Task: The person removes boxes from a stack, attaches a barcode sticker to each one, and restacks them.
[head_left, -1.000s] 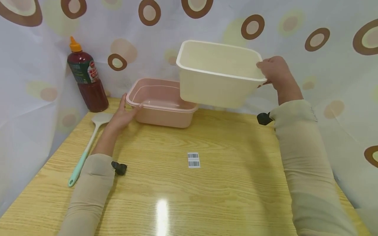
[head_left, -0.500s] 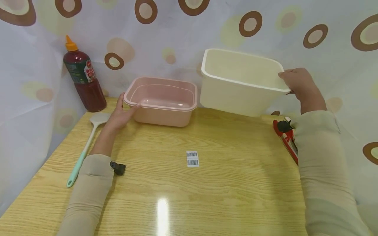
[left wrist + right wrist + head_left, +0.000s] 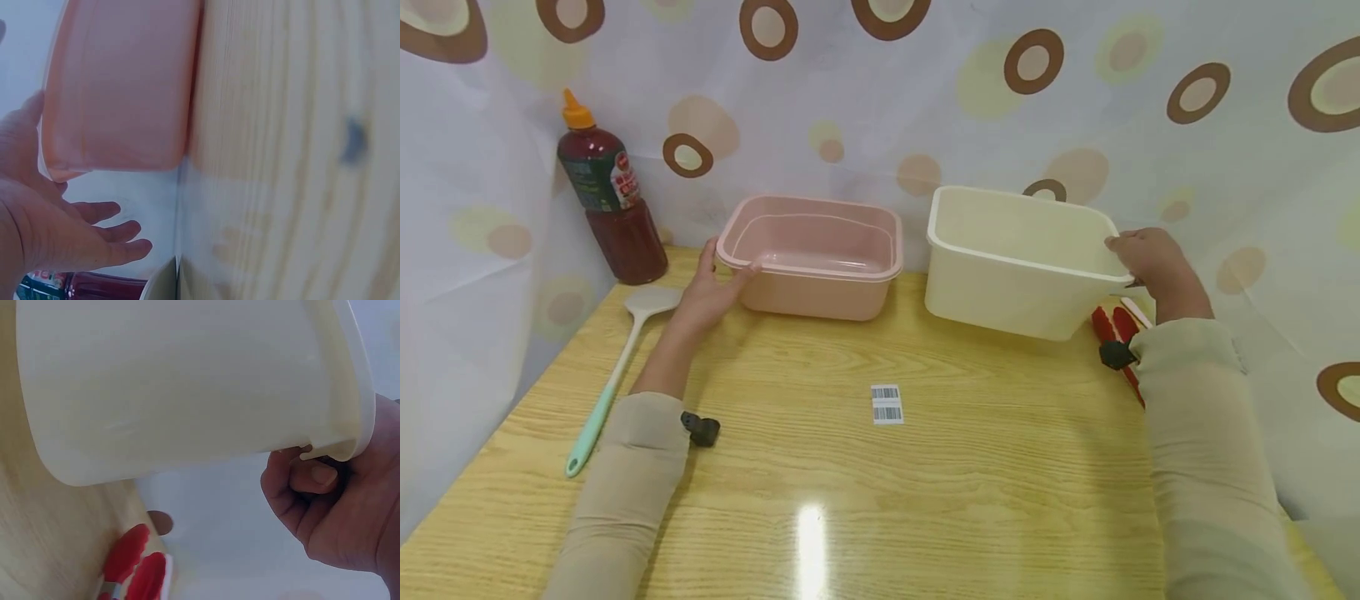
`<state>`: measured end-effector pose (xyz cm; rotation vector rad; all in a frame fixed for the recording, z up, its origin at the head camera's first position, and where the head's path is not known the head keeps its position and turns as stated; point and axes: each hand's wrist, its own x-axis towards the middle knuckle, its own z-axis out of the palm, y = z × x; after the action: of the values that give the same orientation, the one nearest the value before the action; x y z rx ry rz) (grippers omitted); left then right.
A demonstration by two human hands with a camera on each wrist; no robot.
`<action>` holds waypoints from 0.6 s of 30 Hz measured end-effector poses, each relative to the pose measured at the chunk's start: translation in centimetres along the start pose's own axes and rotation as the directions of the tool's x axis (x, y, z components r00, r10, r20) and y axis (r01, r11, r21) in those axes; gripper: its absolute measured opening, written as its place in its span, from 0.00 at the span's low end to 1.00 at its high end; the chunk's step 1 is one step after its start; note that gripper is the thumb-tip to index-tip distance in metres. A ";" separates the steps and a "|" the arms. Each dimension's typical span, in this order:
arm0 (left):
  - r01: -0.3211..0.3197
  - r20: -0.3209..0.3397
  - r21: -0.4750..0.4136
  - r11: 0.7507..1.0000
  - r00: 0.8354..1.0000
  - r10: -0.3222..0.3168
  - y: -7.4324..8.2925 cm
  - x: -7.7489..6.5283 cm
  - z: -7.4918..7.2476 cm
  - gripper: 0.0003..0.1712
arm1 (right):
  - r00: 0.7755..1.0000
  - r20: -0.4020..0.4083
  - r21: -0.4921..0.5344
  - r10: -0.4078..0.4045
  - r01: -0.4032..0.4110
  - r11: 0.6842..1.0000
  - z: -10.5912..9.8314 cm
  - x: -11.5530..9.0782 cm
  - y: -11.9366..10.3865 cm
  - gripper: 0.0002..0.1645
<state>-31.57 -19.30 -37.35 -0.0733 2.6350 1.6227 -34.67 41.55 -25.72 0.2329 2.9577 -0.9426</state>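
A pink plastic basin [image 3: 808, 296] stands at the back of the wooden table. At its left end is my left hand [image 3: 703, 296], its thumb over the near rim. In the left wrist view, the left hand's fingers [image 3: 128, 250] reach out fairly straight past the basin's end, apart from its wall. My right hand [image 3: 1161, 262] grips the right rim of a taller cream bin [image 3: 1007, 292], thumb on top and fingers curled beneath, as the right wrist view shows. The bin is held to the right of the basin, low over the table, its inside facing up.
Red-tipped tongs [image 3: 1108, 325] lie at the back right, partly behind the right sleeve, beside a pale strip. A sauce bottle [image 3: 610, 200] stands at the back left. A spatula [image 3: 617, 375] lies on the left, and a barcode sticker [image 3: 887, 404] is stuck mid-table. A patterned curtain backs the table.
My right hand has carried the cream bin rightward from over the basin, then down towards the table. The tongs have come into view. The left hand and basin have stayed put.
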 end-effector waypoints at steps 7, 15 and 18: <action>0.014 -0.009 -0.005 1.000 1.000 -0.014 0.1 0.2 0.4 0.60 | 1.000 0.000 -0.009 0.026 -0.026 1.000 2.5 0.8 0.7 0.34; 0.010 -0.021 0.020 1.000 1.000 -0.010 0.6 -0.1 0.5 0.59 | 0.998 -0.068 -0.096 0.019 -0.026 0.995 3.5 1.0 -0.4 0.33; 0.017 -0.009 0.038 0.999 1.000 -0.017 0.5 -0.1 0.4 0.62 | 0.997 -0.068 -0.082 0.021 -0.027 0.996 3.7 1.0 -0.7 0.36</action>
<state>-31.50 -18.74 -37.11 -0.1016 2.6627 1.5704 -35.82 38.99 -28.36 0.3029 3.0395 -0.8239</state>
